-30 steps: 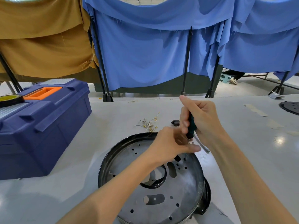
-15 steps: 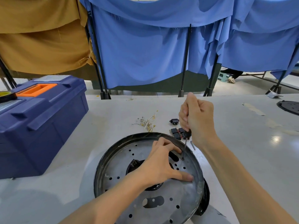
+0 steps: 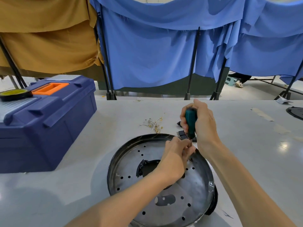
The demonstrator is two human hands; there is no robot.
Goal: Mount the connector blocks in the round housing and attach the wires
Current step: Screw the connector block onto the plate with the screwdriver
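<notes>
Right hand (image 3: 204,123): grips upright screwdriver (image 3: 190,120).
Left hand (image 3: 175,156): pinches its shaft over housing (image 3: 131,161).
Connector blocks (image 3: 181,133): partly hidden behind hands.

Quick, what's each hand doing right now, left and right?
Left hand: closed, fingertips pinching at the screwdriver tip over the round housing.
Right hand: closed, gripping the screwdriver's green handle.

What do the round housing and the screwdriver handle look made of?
The round housing: probably sheet metal, dull grey plate with punched holes and soft glare, darker rim. The screwdriver handle: teal, matte, likely plastic or rubber; which one isn't clear.
</notes>
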